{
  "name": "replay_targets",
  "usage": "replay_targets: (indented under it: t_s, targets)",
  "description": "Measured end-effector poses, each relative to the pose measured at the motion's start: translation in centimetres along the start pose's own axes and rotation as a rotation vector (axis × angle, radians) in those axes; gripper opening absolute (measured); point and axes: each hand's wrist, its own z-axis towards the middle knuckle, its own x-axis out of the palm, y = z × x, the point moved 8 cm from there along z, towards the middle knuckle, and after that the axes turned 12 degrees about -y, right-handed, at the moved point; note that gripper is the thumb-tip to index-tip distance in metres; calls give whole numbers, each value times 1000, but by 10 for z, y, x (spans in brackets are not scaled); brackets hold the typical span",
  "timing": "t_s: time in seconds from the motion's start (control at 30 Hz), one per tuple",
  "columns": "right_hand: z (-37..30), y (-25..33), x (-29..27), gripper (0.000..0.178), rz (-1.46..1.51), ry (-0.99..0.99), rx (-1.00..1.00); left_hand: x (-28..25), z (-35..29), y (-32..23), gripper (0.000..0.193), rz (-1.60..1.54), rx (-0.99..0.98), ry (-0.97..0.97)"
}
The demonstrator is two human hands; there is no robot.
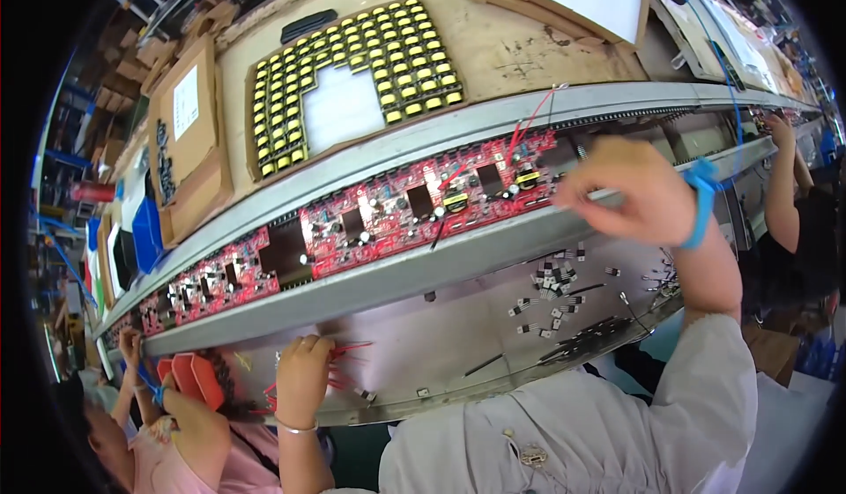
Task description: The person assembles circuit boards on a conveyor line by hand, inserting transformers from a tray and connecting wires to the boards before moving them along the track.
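My left hand [304, 375], with a bangle at the wrist, is low over the metal tray [414, 318]. Its fingers are curled on short red wires [352, 348]; several more lie around it. My right hand [630, 190], wearing a blue wrist strap [702, 196], is raised over the right end of the row of red circuit boards [379, 230]. Motion blurs its fingers, so what they hold cannot be made out. Close to it, yellow-topped transformers [527, 179] and upright red wires [520, 133] sit on the nearest board.
Loose three-legged transistors [555, 278] and black sleeved leads [586, 340] lie in the tray. Behind the rail [405, 133] is a carton of yellow-and-black transformers [414, 53]. Orange bins [196, 379] and a co-worker [194, 441] are at left; another person's arm [780, 177] reaches in at right.
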Motion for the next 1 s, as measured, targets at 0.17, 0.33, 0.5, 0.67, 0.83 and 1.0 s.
replay_targets:
  t_s: [0.17, 0.33, 0.5, 0.67, 0.83, 1.0]
  targets:
    - [54, -57, 18, 6, 119, -156, 46, -42, 20, -17, 17, -60, -21, -110]
    - [52, -77, 51, 6, -5, -66, 9, -98, 21, -22, 19, -121, -98, -395]
    - [54, -75, 59, 6, -1, -75, -71, -114, 50, -29, 22, -369, -60, -469]
    - [49, -81, 55, 5, 6, -88, -97, -94, 113, -36, 19, -691, 29, -448]
    - [45, -83, 55, 6, 38, -87, -112, -75, 169, -44, 28, -930, -46, -430]
    - [47, -89, 54, 6, 17, -120, -75, -56, 211, -65, 30, -1234, -63, -329]
